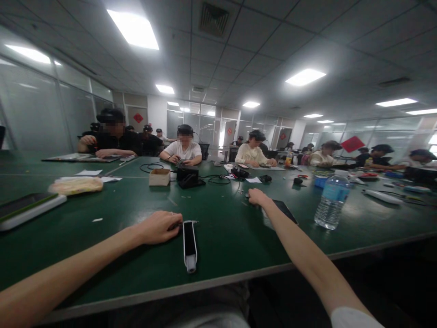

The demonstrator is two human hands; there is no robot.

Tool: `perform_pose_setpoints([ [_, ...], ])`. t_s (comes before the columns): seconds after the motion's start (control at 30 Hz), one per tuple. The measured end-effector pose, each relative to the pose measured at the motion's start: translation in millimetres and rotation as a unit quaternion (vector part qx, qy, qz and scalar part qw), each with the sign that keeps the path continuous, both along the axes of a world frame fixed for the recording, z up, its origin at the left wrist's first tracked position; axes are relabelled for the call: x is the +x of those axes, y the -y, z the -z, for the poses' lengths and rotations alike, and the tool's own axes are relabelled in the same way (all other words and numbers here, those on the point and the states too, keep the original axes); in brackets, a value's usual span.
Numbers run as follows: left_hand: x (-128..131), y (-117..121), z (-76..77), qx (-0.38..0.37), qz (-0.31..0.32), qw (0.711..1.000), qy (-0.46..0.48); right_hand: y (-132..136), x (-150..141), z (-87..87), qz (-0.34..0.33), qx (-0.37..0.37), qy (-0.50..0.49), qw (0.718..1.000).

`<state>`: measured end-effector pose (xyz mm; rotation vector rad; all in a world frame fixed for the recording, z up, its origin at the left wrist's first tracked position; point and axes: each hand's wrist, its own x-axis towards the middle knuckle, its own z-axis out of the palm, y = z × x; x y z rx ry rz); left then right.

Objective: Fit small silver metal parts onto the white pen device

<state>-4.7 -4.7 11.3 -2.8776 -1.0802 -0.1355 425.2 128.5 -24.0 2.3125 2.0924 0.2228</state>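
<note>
The curled left hand (157, 228) touches a long black-and-white strip (190, 246) at lower centre; the half-closed, empty right hand (257, 197) sits beside a black slab (285, 210).

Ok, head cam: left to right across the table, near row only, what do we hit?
Tablet → bag → left hand → black-and-white device → right hand → water bottle
</note>
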Motion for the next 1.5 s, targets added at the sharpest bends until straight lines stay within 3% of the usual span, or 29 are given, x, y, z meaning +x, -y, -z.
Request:
perform_pose_setpoints([
  [0.17,0,1,-0.9,-0.01,0.001,1.0,0.003,8,-9,-1.7,0.018,0.022,0.003,1.0],
  [0.5,0,2,-1.6,-0.005,0.003,1.0,0.008,3,-30,-0.8,-0.085,-0.017,0.02,0.996],
  [0.73,-1,-1,1.6,0.005,0.005,1.0,0.007,2,-32,-2.3,-0.09,-0.036,0.036,0.995],
  [1.23,1,7,-4.9,-0.002,-0.012,1.0,-0.006,12,-64,-11.2,-0.09,0.022,0.082,0.992],
  [1.5,-1,3,-1.2,0.007,-0.001,1.0,-0.005,17,-69,-14.1,-0.093,0.016,0.068,0.993],
])
